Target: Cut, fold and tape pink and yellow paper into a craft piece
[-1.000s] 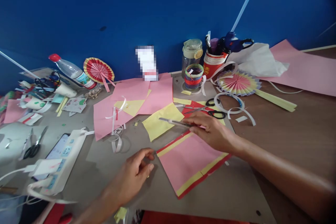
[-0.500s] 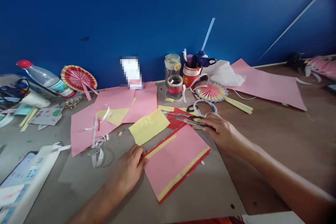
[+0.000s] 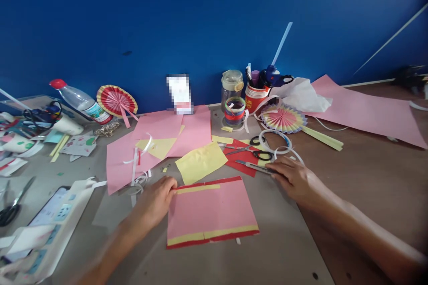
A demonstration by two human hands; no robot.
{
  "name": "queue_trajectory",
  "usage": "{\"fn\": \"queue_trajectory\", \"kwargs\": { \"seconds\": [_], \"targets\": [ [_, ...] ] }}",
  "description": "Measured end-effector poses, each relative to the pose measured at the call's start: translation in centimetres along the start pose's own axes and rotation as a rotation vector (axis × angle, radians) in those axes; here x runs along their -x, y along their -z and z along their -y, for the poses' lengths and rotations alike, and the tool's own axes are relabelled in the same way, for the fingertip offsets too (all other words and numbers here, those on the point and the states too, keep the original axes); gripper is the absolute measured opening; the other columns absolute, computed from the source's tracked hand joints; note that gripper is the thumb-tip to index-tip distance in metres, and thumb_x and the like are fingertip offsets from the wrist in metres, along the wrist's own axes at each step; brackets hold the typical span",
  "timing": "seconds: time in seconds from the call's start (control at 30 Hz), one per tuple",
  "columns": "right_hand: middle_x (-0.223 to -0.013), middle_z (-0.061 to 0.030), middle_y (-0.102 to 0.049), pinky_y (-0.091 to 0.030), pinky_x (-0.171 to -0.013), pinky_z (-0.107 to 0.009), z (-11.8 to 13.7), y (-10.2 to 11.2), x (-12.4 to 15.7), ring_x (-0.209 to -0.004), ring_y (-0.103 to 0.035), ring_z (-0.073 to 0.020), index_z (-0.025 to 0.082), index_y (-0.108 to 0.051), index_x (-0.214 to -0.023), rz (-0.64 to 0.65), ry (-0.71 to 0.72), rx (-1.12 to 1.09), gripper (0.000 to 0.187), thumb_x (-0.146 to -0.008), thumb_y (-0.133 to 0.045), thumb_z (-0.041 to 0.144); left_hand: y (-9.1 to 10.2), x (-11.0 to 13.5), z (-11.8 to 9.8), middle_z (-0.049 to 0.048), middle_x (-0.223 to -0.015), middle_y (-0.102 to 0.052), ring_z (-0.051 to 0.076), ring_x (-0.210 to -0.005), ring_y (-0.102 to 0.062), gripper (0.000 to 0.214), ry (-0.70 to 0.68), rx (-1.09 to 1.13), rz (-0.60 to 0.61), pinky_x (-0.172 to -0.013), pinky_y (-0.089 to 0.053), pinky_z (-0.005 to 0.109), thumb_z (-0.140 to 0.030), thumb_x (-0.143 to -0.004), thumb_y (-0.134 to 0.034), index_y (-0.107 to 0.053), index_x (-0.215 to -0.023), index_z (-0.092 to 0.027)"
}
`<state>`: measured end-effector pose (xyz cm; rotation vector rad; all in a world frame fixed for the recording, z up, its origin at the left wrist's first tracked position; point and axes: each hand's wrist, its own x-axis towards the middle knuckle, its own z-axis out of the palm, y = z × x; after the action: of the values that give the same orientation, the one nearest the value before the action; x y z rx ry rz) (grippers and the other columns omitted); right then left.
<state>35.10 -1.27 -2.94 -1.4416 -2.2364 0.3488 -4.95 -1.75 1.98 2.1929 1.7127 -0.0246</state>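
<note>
My left hand (image 3: 156, 201) pinches the upper left corner of a pink paper sheet (image 3: 210, 209) lying on the desk. Red and yellow strips edge the sheet's top and bottom. In my right hand (image 3: 294, 177) is a slim metallic craft knife (image 3: 252, 166), its tip pointing left above a piece of red paper (image 3: 239, 153). Scissors with black handles (image 3: 262, 155) lie just beyond the knife, beside a roll of white tape (image 3: 276, 142). A loose yellow paper piece (image 3: 200, 162) rests behind the pink sheet.
Pink sheets (image 3: 120, 164) and curled white strips lie at left. Toward the wall stand a bottle (image 3: 80, 102), a glass jar (image 3: 230, 84), a red cup of pens (image 3: 256, 98) and paper fans (image 3: 284, 118). A power strip (image 3: 67, 227) and more scissors (image 3: 15, 207) are far left.
The pink sheet has turned so its strips run nearly level, with my left hand still at its corner. My right hand has drawn the knife away from the sheet. The view has shifted left.
</note>
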Motion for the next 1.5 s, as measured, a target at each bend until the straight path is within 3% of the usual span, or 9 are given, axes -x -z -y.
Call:
{"fn": "queue_trajectory", "kwargs": {
  "seconds": [0.23,0.43,0.53,0.6,0.7,0.83,1.03,1.3,1.5],
  "targets": [
    [-0.1,-0.0113,-0.064,-0.049,-0.081,-0.042,0.3,-0.3,0.1,-0.092,-0.061,-0.0255,0.016,-0.065,-0.108,0.032,0.008,0.101,0.028,-0.094,-0.043,0.025,-2.6,1.2,0.7,0.0106,-0.112,-0.061,0.025,-0.098,-0.061,0.026,-0.208,-0.368,-0.503,-0.088,-0.044,0.039,-0.017,-0.093,-0.044,-0.054,-0.117,-0.019],
    [-0.099,-0.0115,-0.062,-0.049,-0.082,-0.044,0.2,-0.2,-0.1,-0.093,-0.059,-0.0266,0.016,-0.064,-0.107,-0.023,0.034,0.143,0.025,-0.092,-0.045,0.024,-2.7,2.0,0.4,0.0168,-0.111,-0.063,0.032,-0.101,-0.06,0.04,-0.195,-0.448,-0.56,-0.089,-0.047,0.047,-0.021,-0.091,-0.052,-0.048,-0.129,-0.009],
    [-0.102,-0.0125,-0.06,-0.047,-0.083,-0.046,2.2,0.6,-0.7,-0.095,-0.056,-0.0276,0.016,-0.063,-0.111,-0.094,0.065,0.148,0.026,-0.091,-0.047,0.022,-2.4,2.4,-0.2,0.0169,-0.124,-0.058,0.032,-0.119,-0.052,0.042,-0.313,-0.37,-0.616,-0.1,-0.043,0.047,-0.012,-0.089,-0.052,-0.047,-0.132,-0.011],
    [-0.108,-0.0128,-0.06,-0.047,-0.084,-0.044,4.5,0.9,-1.2,-0.098,-0.055,-0.0268,0.017,-0.061,-0.112,-0.107,0.134,0.103,0.027,-0.091,-0.045,0.018,-2.5,2.8,-1.3,0.0142,-0.131,-0.056,0.029,-0.131,-0.043,0.046,-0.45,-0.302,-0.562,-0.107,-0.039,0.045,-0.007,-0.089,-0.05,-0.046,-0.135,-0.013],
    [-0.105,-0.0116,-0.062,-0.047,-0.084,-0.04,8.2,0.2,-1.9,-0.096,-0.055,-0.0236,0.016,-0.06,-0.109,-0.013,0.31,0.006,0.029,-0.09,-0.038,0.01,-3.5,3.1,-3.3,0.0122,-0.14,-0.051,0.028,-0.137,-0.036,0.043,-0.597,-0.262,-0.386,-0.11,-0.037,0.043,-0.016,-0.092,-0.049,-0.048,-0.134,-0.012],
    [-0.11,-0.0115,-0.059,-0.046,-0.088,-0.039,11.2,-2.6,-2.6,-0.098,-0.052,-0.0239,0.014,-0.059,-0.108,0.165,0.418,-0.014,0.027,-0.085,-0.047,0.009,-5.0,2.8,-4.6,0.0119,-0.146,-0.044,0.031,-0.139,-0.032,0.045,-0.608,-0.261,-0.243,-0.109,-0.039,0.049,-0.031,-0.093,-0.05,-0.049,-0.135,-0.015],
    [-0.098,-0.0097,-0.059,-0.043,-0.078,-0.037,11.6,-4.9,-3.7,-0.089,-0.05,-0.0227,0.016,-0.059,-0.106,0.188,0.341,0.096,0.02,-0.088,-0.051,0.014,-5.8,2.5,-4.1,0.0132,-0.149,-0.041,0.032,-0.14,-0.03,0.05,-0.585,-0.207,-0.184,-0.108,-0.04,0.051,-0.033,-0.093,-0.049,-0.045,-0.139,-0.013],
    [-0.088,-0.0077,-0.059,-0.036,-0.073,-0.035,11.3,-4.6,-4.3,-0.08,-0.048,-0.0212,0.017,-0.062,-0.094,0.158,0.315,0.167,0.014,-0.089,-0.05,0.015,-5.6,2.6,-4.0,0.0114,-0.149,-0.041,0.03,-0.139,-0.031,0.05,-0.595,-0.179,-0.174,-0.109,-0.038,0.048,-0.03,-0.092,-0.05,-0.043,-0.139,-0.015],
    [-0.09,-0.0084,-0.059,-0.036,-0.072,-0.034,10.9,-4.4,-4.4,-0.08,-0.048,-0.0204,0.016,-0.062,-0.095,0.181,0.325,0.121,0.015,-0.09,-0.048,0.015,-4.3,2.2,-4.7,0.016,-0.148,-0.04,0.032,-0.133,-0.039,0.043,-0.546,-0.158,-0.159,-0.104,-0.041,0.049,-0.033,-0.087,-0.057,-0.054,-0.127,-0.017]
  ]
}}
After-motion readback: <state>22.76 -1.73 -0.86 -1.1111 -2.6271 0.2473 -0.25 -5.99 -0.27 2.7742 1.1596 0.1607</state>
